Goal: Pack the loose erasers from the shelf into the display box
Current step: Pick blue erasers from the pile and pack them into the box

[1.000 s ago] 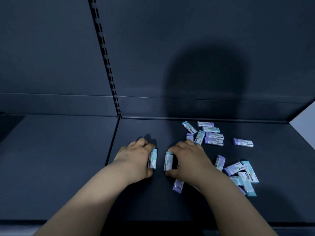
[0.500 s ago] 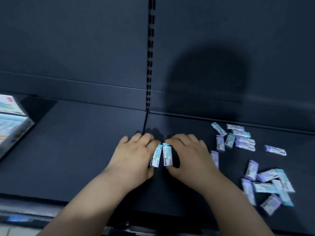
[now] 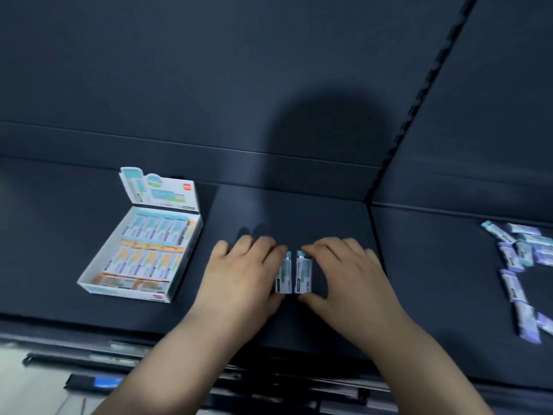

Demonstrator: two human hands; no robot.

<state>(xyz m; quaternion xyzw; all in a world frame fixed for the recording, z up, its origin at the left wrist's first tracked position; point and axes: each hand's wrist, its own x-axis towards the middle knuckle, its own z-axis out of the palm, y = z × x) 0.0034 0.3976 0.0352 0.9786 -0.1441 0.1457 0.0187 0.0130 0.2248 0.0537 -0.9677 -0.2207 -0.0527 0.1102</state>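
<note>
The dark blue-grey metal shelf (image 3: 269, 211) runs the whole width of the view, with a matching back panel (image 3: 209, 70) and a slotted upright strip (image 3: 419, 106) rising behind it; a pale floor (image 3: 30, 384) shows below the shelf's front edge.

The white cardboard display box (image 3: 125, 290) sits on this shelf with its printed lid flap (image 3: 161, 187) standing up at the back. Rows of teal and orange wrapped erasers fill much of it. Blur hides which slots are free.

Far to the right of the box, past the strip, lies the scatter of loose purple and teal wrapped erasers (image 3: 514, 259), well apart from it.

Between that scatter and the box, both hands hover low over the shelf. The left hand (image 3: 242, 274) is the nearer to the box, just right of it. The right hand (image 3: 344, 277) is one hand further off.

Each hand pinches one small teal-capped white eraser end to end, fingers on the far end and thumb on the near end. The left one (image 3: 284, 277) and the right one (image 3: 303, 275) lie side by side, almost touching.

Their long axes run front to back, roughly in line with the packed rows, which lean a little to the right. The box lies straight left of the fingers, so the carry looks like a short sideways one, left hand first, with a slight turn to match that lean.
</note>
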